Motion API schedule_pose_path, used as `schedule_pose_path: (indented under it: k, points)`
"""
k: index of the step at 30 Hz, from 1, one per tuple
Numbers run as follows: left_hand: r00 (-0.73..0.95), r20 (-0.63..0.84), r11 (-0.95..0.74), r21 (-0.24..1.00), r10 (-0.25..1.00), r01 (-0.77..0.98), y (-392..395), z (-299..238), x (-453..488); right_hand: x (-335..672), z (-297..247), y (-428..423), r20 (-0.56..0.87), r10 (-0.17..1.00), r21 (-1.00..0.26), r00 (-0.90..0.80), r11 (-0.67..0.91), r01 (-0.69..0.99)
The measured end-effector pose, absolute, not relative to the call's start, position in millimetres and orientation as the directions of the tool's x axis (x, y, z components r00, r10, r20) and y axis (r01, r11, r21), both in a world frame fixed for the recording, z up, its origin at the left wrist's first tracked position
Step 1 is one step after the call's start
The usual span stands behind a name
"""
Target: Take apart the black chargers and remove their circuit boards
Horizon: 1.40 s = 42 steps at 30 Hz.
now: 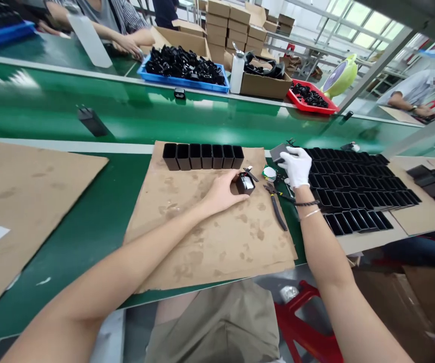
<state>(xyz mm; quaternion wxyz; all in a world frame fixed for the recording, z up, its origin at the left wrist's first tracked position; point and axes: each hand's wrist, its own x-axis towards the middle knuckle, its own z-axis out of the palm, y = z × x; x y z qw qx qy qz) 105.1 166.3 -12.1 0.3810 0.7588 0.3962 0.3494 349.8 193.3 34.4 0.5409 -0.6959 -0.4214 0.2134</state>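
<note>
In the head view, the bare left hand (223, 192) has its grip around a small black open-topped plastic box (245, 184), thumb at the near side and fingers at the far side, with something white showing inside. This box is over the right part of a stained brown cardboard sheet (198, 237), on the green worktop (89, 201). The white-gloved right hand (296, 166) is to the right and slightly farther off, its grip narrow on a dark grey rectangular block (278, 153). Between the hands lies a round white-and-green component (269, 173); nearer, black-and-yellow-handled pliers (277, 209) lie at the sheet's right edge. Seven black open-topped upright boxes (202, 157) stand in a row along the sheet's far edge, and more rows of black open-topped boxes (357, 184) fill the area right of the right hand. Beyond runs a glossy green belt (138, 118) carrying a black plug adapter (93, 122) at left. On its far side are a blue plastic tray (183, 84) and, farther right, a red plastic tray (312, 108), both with black parts.
</note>
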Motion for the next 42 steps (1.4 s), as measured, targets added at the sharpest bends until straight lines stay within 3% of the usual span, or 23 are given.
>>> schedule_pose_path:
  k: [3, 7, 11, 13, 20, 28, 36, 42]
  points:
    - [0.451, 0.225, -0.392, 0.862, 0.863, 0.321, 166.3, -11.6, 105.1, 348.5, 51.5, 176.8, 0.081, 0.901, -0.994, 0.426, 0.039, 0.105]
    - [0.449, 0.220, -0.383, 0.870, 0.866, 0.312, 165.9, -12.0, 104.8, 336.6, 65.2, 151.5, -0.017, 0.983, -0.975, 0.181, 0.023, -0.220]
    - [0.459, 0.201, -0.366, 0.879, 0.865, 0.307, 165.4, -10.7, 104.5, 314.3, 72.7, 133.2, -0.159, 0.986, -0.733, -0.052, -0.153, -0.663]
    - [0.460, 0.191, -0.364, 0.874, 0.867, 0.322, 165.2, -9.0, 104.6, 305.0, 77.6, 125.4, -0.200, 0.976, -0.638, -0.082, -0.193, -0.746]
    - [0.468, 0.190, -0.371, 0.868, 0.863, 0.331, 164.6, -4.5, 104.1, 296.1, 91.1, 108.9, -0.221, 0.972, -0.668, -0.082, -0.212, -0.714]
    - [0.472, 0.194, -0.375, 0.867, 0.860, 0.327, 164.1, -4.3, 103.4, 299.4, 84.3, 107.2, -0.211, 0.957, -0.700, -0.198, -0.289, -0.653]
    - [0.458, 0.216, -0.387, 0.864, 0.863, 0.323, 164.1, -4.8, 102.5, 301.4, 77.9, 108.3, -0.237, 0.958, -0.772, -0.163, -0.287, -0.567]
    - [0.463, 0.207, -0.387, 0.859, 0.862, 0.337, 163.9, -5.3, 103.1, 306.6, 82.1, 107.2, -0.287, 0.942, -0.738, -0.172, -0.332, -0.588]
